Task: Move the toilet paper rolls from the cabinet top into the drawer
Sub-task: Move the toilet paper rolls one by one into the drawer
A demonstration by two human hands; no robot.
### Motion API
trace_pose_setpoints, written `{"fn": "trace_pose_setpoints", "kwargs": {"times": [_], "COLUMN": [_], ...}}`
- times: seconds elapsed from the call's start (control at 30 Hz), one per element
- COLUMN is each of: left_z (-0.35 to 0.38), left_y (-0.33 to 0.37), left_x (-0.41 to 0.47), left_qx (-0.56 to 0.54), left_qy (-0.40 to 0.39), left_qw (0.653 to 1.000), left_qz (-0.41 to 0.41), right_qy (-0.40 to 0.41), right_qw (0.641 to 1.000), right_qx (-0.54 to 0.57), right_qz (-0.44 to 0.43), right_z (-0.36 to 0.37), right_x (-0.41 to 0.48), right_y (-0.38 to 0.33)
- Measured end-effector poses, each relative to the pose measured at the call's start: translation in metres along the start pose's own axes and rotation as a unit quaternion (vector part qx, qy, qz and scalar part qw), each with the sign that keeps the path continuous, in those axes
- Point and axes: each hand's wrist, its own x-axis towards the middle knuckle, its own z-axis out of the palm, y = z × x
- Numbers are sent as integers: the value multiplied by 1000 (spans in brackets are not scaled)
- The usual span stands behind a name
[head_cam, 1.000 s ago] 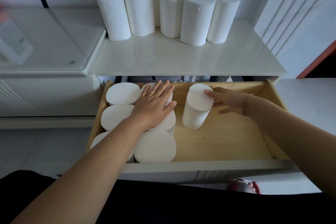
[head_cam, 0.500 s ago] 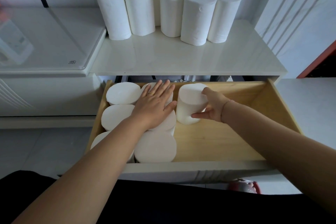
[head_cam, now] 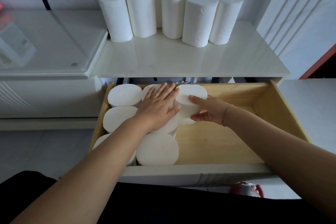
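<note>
Since a second ago the held white cylindrical toilet paper roll (head_cam: 190,92) has slid toward nine o'clock across the drawer floor and now stands against the packed white rolls (head_cam: 124,94). The right hand (head_cam: 209,112) grips it from the three o'clock side, index finger over the top edge and thumb low on the wall. The roll's long axis is upright. The left hand (head_cam: 158,107) lies flat, fingers straight, pressing on the packed rolls at nine o'clock, and is the hand nearer them. The pale wooden open drawer (head_cam: 227,143) shows bare floor from the roll toward three o'clock. At twelve o'clock, on the glossy white cabinet top (head_cam: 181,60), a cluster of upright white rolls (head_cam: 200,20) waits near the back wall, well apart from both hands.
</note>
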Motion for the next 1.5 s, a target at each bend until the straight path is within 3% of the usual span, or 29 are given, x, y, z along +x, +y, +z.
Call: {"fn": "trace_pose_setpoints", "kwargs": {"times": [0.2, 0.27, 0.3, 0.37, 0.4, 0.47, 0.57, 0.93, 1.23, 1.4, 1.5], "left_z": [-10, -12, -11, -6, -4, -2, 2, 7, 5, 4, 5], "left_y": [13, 19, 21, 23, 23, 22, 21, 21, 22, 22, 22], "left_x": [17, 24, 26, 28, 28, 30, 31, 29, 29, 29, 30], "left_qx": [-1, 8, 21, 46, 49, 44, 46, 41, 38, 31, 32], "left_qy": [23, 56, 69, 87, 96, 110, 120, 145, 136, 134, 132], "left_qw": [999, 998, 996, 994, 994, 993, 991, 987, 989, 989, 990], "left_qz": [31, 40, 44, 43, 35, 3, -28, -47, -49, -45, -45], "right_qy": [-4, 14, 42, 140, 198, 284, 306, 301, 276, 183, 170], "right_qw": [999, 989, 966, 880, 850, 833, 842, 875, 872, 907, 907], "right_qx": [-35, -143, -252, -447, -471, -413, -314, -170, -178, -150, -133], "right_qz": [-9, -13, -24, -81, -130, -234, -316, -338, -362, -350, -361], "right_z": [1, 1, 0, -8, -12, -21, -24, -18, -14, -4, 4], "right_x": [-3, -8, -11, -13, -13, -13, 3, 87, 93, 96, 97], "right_y": [-3, -12, -19, -39, -51, -76, -107, -142, -138, -159, -170]}}
